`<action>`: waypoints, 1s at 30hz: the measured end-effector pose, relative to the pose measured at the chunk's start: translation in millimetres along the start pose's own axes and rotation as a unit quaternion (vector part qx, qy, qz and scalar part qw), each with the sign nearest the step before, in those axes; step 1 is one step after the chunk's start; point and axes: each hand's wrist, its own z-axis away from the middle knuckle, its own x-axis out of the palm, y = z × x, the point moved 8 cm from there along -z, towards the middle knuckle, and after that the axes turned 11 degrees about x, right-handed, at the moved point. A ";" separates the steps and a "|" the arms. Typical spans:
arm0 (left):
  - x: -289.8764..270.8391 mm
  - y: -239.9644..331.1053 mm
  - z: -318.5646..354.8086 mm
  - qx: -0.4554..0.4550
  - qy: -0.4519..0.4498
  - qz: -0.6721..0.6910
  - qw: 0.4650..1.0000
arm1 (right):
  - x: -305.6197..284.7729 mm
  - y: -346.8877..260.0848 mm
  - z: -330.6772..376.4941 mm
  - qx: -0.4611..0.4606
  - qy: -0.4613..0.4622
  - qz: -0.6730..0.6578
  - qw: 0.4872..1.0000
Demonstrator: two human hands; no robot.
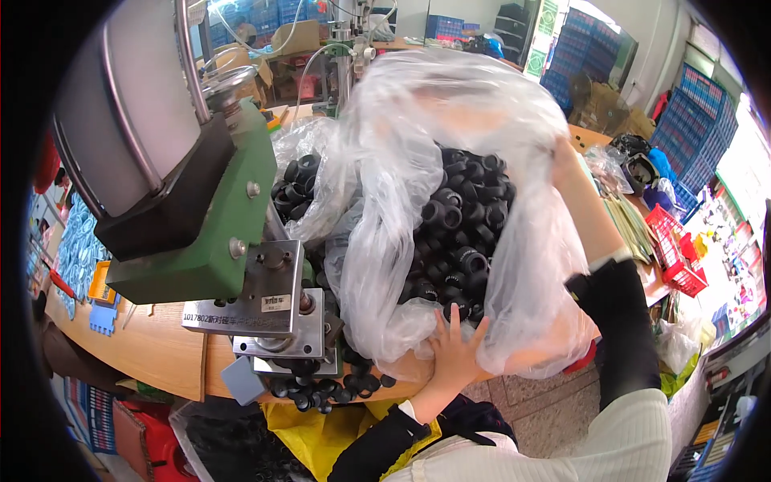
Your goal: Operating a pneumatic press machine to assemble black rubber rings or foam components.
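Note:
A large clear plastic bag (pixel 381 201) gapes in front of me, full of small black ring-shaped parts (pixel 462 221). My left hand (pixel 456 353) lies at its near edge with fingers spread, the fingertips touching the lowest black parts and the film. On the far right side, my right hand (pixel 564 161) reaches up to the bag's raised rim. Blurred film covers its fingers, so their grip is hidden. The upper part of the bag arches above the parts and is smeared by motion.
Left of the bag stands a green press (pixel 193 217) with a metal die block (pixel 277 289). More black parts (pixel 321 390) lie below it at the table edge. A yellow bag (pixel 297 434) hangs under the table. A red basket (pixel 675 249) is at the right.

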 end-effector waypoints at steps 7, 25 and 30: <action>9.0 24.3 -16.4 0.044 0.007 0.022 0.999 | -272.9 -31.1 -9.1 -0.118 0.048 0.373 0.919; 20.2 19.9 -10.2 -0.009 -0.115 0.018 0.993 | 114.3 2.7 -74.1 -0.375 0.268 0.735 0.496; 16.8 -4.6 3.7 -0.018 -0.040 -0.012 0.999 | 207.9 75.4 -73.5 -0.170 -0.056 0.557 0.811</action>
